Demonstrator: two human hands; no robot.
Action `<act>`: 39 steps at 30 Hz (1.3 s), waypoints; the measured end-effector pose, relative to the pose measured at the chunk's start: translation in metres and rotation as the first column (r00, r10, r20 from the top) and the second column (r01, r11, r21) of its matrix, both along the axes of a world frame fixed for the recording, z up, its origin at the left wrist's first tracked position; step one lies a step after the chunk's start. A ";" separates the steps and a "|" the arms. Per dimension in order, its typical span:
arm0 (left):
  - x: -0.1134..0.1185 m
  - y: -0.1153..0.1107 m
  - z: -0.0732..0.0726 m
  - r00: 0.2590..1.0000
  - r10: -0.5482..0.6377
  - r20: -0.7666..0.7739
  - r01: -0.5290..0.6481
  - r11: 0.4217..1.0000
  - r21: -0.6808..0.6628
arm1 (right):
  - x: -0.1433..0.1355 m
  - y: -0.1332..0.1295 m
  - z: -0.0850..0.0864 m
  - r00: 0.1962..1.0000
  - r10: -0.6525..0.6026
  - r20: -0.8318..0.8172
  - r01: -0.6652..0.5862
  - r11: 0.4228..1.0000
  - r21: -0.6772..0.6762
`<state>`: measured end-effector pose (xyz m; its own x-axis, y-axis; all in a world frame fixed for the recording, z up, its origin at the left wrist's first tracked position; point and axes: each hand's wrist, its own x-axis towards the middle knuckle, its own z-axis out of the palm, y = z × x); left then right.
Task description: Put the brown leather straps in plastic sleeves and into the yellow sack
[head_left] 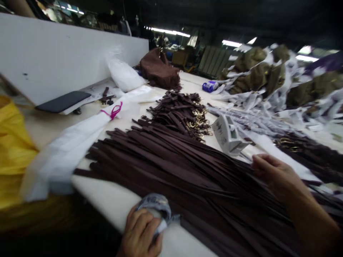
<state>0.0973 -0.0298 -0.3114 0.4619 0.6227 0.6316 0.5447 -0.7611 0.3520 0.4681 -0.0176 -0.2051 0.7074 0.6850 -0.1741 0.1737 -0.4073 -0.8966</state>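
At the table's near edge, my left hand (142, 232) is closed around a crumpled grey-blue strip (155, 203), bent into a loop. It looks like cloth or thin wrapping; the material is hard to tell. My right hand (270, 171) hangs over the right part of the dark brown straps (171, 157), its thumb and fingers pinched together. Anything between those fingertips is too small or blurred to make out. Just left of that hand stands a white tape dispenser (227, 135) with handwriting on its side. The long straps lie spread across the table between both hands.
Shorter straps with gold buckles (184, 114) are heaped behind. A brown bag (160, 69) and white plastic wrapping (123, 71) lie farther back. Olive bags in white wrapping (254, 71) fill the back right. A yellow bag (13, 150) hangs at left, beside a white partition (66, 53).
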 end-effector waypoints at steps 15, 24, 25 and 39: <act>-0.002 -0.011 0.001 0.989 0.024 0.146 0.001 0.986 -0.169 | -0.233 -0.065 -0.070 0.698 0.289 -0.655 -0.456 0.885 -0.095; -0.007 -0.010 0.000 0.993 -0.015 0.118 0.033 0.987 -0.154 | -0.239 -0.062 -0.068 0.766 0.235 -0.598 -0.418 0.889 -0.186; -0.007 -0.010 0.000 0.994 -0.017 0.112 0.035 0.986 -0.163 | -0.237 -0.062 -0.067 0.763 0.237 -0.602 -0.424 0.885 -0.190; -0.007 -0.008 0.004 0.988 -0.031 0.154 0.057 0.985 -0.164 | -0.201 -0.089 -0.046 0.557 -0.044 -0.829 -0.224 0.954 -0.201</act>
